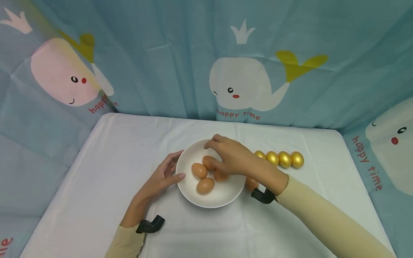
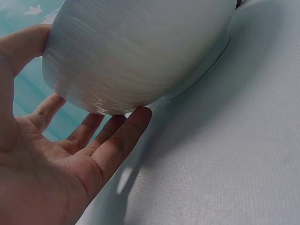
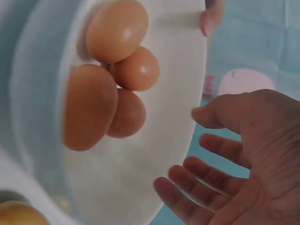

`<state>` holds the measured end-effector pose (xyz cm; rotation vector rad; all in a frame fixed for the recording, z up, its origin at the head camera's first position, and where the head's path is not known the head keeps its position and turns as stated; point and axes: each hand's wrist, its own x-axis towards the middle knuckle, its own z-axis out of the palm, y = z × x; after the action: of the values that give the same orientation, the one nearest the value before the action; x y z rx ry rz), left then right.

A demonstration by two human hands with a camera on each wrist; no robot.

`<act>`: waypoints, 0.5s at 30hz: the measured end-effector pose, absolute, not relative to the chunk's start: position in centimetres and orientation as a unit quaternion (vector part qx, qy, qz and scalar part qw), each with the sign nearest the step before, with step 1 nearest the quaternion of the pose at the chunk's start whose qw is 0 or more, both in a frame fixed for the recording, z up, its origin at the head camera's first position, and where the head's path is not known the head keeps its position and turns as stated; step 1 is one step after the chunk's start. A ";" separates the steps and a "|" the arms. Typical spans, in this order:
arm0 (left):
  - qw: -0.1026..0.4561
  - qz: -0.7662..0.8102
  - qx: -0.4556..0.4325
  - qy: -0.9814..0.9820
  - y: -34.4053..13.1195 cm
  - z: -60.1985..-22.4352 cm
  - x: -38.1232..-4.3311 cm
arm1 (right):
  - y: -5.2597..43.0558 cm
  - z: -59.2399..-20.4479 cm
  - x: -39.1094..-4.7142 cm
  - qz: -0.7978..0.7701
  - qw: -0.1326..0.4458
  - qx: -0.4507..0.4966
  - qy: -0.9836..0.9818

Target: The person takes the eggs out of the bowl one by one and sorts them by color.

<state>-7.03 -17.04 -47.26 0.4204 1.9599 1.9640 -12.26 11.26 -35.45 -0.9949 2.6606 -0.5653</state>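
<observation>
A white bowl (image 1: 226, 195) with several brown eggs (image 1: 205, 186) grouped inside stands on the table. My left hand (image 1: 162, 177) holds the bowl at its left side, thumb at the rim; the left wrist view shows fingertips against the outer wall (image 2: 140, 51). Over the bowl's far right part reaches my right hand (image 1: 233, 157), covering some of the rim. In the right wrist view its fingers (image 3: 211, 173) are loosely bent with nothing between them, apart from the eggs (image 3: 117, 30). Another brown egg (image 1: 251, 183) lies just outside the bowl, partly hidden under the right forearm.
Several gold eggs (image 1: 284, 159) lie in a row at the right, the leftmost partly covered by the right arm. A white cloth covers the table (image 1: 129, 143). Blue curtains (image 1: 180, 71) with whale prints hang behind and at both sides.
</observation>
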 end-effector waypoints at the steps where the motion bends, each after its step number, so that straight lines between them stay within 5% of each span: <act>1: 0.169 0.691 0.146 0.687 -17.1 -47.2 -7.0 | 10.9 -35.5 -12.4 -0.188 0.134 -0.342 0.911; 15: 0.168 0.692 0.143 0.688 -17.1 -47.4 -7.1 | 8.3 -37.8 -13.4 -0.092 0.210 -0.352 0.907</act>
<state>-7.06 -17.08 -47.40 0.4054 1.9559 1.9678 -13.44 8.27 -37.83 -0.9788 2.5226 -0.2549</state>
